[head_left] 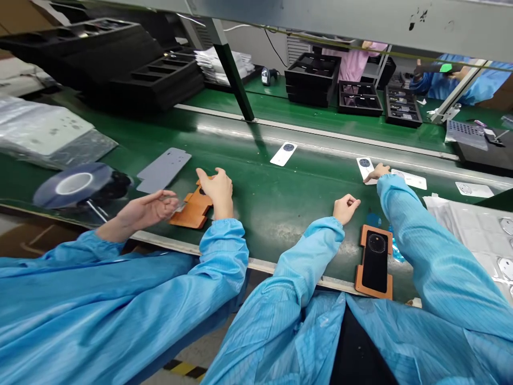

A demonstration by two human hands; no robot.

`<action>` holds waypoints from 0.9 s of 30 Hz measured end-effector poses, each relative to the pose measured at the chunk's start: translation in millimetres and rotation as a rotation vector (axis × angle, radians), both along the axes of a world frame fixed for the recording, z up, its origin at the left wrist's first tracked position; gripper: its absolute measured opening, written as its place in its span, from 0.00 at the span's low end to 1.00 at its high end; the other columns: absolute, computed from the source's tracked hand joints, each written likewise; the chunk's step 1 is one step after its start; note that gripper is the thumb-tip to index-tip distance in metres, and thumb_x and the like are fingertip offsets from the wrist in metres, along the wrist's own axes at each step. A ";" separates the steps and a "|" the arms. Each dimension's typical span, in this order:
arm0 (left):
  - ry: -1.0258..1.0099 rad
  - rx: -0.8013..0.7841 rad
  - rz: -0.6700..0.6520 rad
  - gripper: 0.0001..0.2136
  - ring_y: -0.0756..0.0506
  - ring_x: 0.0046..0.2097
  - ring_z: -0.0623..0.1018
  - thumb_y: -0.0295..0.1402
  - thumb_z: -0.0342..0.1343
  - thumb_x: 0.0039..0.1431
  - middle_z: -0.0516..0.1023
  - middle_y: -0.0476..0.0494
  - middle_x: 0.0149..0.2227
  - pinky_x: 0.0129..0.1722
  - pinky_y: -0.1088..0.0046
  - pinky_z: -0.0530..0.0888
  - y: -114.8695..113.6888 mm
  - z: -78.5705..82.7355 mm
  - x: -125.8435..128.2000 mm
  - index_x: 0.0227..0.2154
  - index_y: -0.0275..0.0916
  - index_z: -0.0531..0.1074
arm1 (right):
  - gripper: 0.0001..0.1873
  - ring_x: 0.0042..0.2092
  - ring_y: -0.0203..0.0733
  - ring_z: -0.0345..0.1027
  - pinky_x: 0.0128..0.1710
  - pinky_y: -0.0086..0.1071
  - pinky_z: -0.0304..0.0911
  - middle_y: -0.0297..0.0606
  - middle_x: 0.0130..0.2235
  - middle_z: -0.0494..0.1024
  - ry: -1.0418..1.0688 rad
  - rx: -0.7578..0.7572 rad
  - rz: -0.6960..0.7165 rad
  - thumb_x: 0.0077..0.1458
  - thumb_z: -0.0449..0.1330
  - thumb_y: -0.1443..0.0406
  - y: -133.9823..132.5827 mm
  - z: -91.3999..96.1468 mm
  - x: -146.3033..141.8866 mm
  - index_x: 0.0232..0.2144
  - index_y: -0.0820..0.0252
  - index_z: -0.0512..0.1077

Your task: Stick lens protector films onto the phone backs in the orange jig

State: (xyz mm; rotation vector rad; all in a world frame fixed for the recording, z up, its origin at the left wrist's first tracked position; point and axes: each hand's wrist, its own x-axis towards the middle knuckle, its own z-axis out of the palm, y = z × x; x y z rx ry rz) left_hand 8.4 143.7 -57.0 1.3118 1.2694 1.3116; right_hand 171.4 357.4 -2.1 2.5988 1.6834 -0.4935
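Note:
My right hand (378,174) reaches out over the belt, its fingers closed at the lower edge of a white phone back panel (364,163) with a dark round camera ring. My left hand (347,208) hangs curled above the green surface, thumb and finger together, with nothing visible in it. Close to my body lies a black phone-shaped panel (375,264) with a round camera ring, set in an orange-brown holder (362,278). Another white panel (284,154) lies on the belt further left; a white panel (412,179) lies just right of my right hand.
A co-worker's hands (218,190) on the left work at another orange-brown holder (190,211). Beside them are grey sheets (164,170) and a film roll (74,183). Plastic trays (473,227) stand right, black trays (312,77) behind. A metal post (234,80) rises mid-table.

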 end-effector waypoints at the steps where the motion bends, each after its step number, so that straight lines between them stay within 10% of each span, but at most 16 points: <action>1: 0.001 0.001 0.000 0.12 0.51 0.30 0.74 0.41 0.61 0.60 0.78 0.51 0.26 0.35 0.74 0.70 0.1 0.2 0.2 0.26 0.39 0.73 | 0.78 0.67 0.73 0.55 0.65 0.57 0.57 0.66 0.65 0.56 -0.013 0.001 0.017 0.17 0.84 0.47 1.4 0.3 2.1 0.67 0.67 0.56; 11: 0.049 0.031 0.002 0.12 0.51 0.29 0.74 0.41 0.61 0.61 0.77 0.51 0.26 0.34 0.75 0.70 4.4 -2.7 2.4 0.26 0.39 0.73 | 0.69 0.62 0.69 0.64 0.56 0.53 0.69 0.65 0.64 0.62 -0.106 -0.028 0.136 0.24 0.82 0.46 -6.4 11.2 20.6 0.65 0.65 0.61; 18: 0.130 0.126 0.092 0.07 0.45 0.45 0.80 0.36 0.60 0.64 0.80 0.42 0.43 0.47 0.68 0.77 3.6 6.1 -3.2 0.40 0.39 0.77 | 0.24 0.54 0.59 0.73 0.50 0.42 0.69 0.54 0.50 0.79 -0.167 0.082 0.470 0.54 0.68 0.61 -35.0 70.4 2.1 0.51 0.65 0.76; 23: 0.402 0.274 0.245 0.33 0.32 0.73 0.58 0.38 0.71 0.55 0.64 0.31 0.67 0.71 0.50 0.58 -2.9 34.2 -21.9 0.63 0.40 0.68 | 0.13 0.53 0.52 0.72 0.48 0.37 0.63 0.45 0.49 0.81 -0.156 0.200 0.844 0.63 0.59 0.60 -124.8 111.8 -7.2 0.48 0.55 0.78; 27: 0.352 0.334 -0.030 0.09 0.39 0.55 0.79 0.35 0.70 0.54 0.83 0.42 0.42 0.63 0.57 0.68 -19.0 47.6 -23.5 0.39 0.45 0.82 | 0.12 0.41 0.46 0.73 0.41 0.36 0.62 0.43 0.40 0.81 -0.172 0.408 1.306 0.68 0.55 0.63 -237.4 143.8 6.3 0.43 0.56 0.79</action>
